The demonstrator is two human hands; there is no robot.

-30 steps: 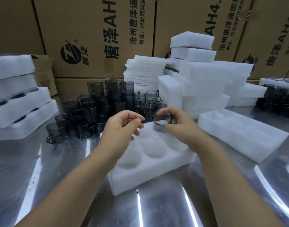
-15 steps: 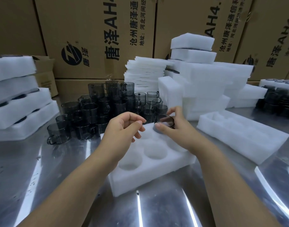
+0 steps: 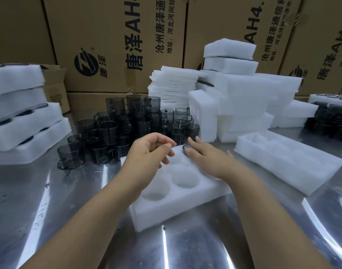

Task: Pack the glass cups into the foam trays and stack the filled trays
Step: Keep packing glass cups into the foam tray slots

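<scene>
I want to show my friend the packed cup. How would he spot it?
Find the nearest white foam tray with round holes. At its far edge, under the straight fingers of the right hand, sits a smoky grey glass cup. Only its rim shows above the foam; the loose cups stand piled behind.

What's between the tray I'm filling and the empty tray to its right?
Head view: only a strip of bare metal table between the near tray and the right tray; the right forearm crosses over part of it.
</scene>
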